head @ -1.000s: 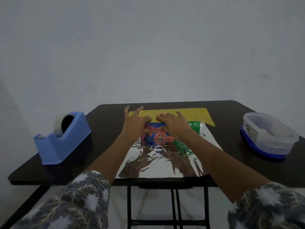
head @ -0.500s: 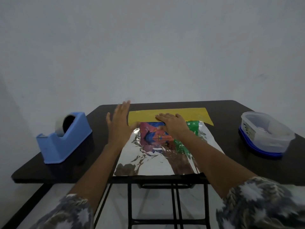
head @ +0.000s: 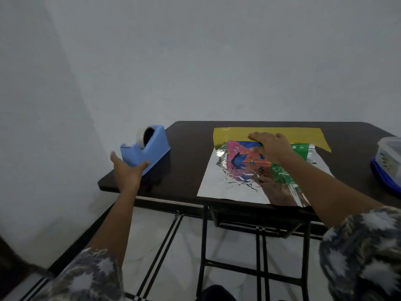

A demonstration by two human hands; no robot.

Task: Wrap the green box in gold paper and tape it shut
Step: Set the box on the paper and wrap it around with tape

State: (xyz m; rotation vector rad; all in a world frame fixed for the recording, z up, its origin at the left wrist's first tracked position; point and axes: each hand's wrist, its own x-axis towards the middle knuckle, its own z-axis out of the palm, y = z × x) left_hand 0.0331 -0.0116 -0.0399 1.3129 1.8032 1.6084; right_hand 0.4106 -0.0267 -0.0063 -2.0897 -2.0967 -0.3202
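- Gold wrapping paper [head: 301,134] lies flat on the dark brown tabletop [head: 191,146], gold face showing as a strip along the far side and the shiny silver underside [head: 225,190] spread toward 6 o'clock, reaching the near table edge.
- Green rectangular box with a pink-blue-orange print [head: 243,156] sits on the silver side, up against the gold strip; green end points to 3 o'clock.
- Right hand [head: 271,146] lies palm down on the box top, fingers straight and flat, released, not curled. Fingertips press on the edge of the gold strip at the box's 12 o'clock edge.
- Left hand [head: 128,170] is out at 9 o'clock from the box, well apart from it, fingers and thumb spread wide, grasping nothing.
- Left thumb [head: 145,164] is at the near corner of the light blue plastic tape dispenser [head: 149,146]; real contact, cannot tell.
- Dispenser stands near the table's left edge, with a clear tape roll [head: 141,135] in its far end and the cutter end toward 7 o'clock.
- Clear plastic tub on a blue lid [head: 389,155] sits at 3 o'clock, cut off by the frame edge; contents too blurred to tell.
- Grey-white patterned sleeves [head: 364,253] cover both upper arms; forearms are bare.
- Black metal folding legs [head: 204,246] show under the table, over a white floor with dark lines [head: 152,246].
- Plain pale grey wall [head: 217,61] is behind, at 12 o'clock.
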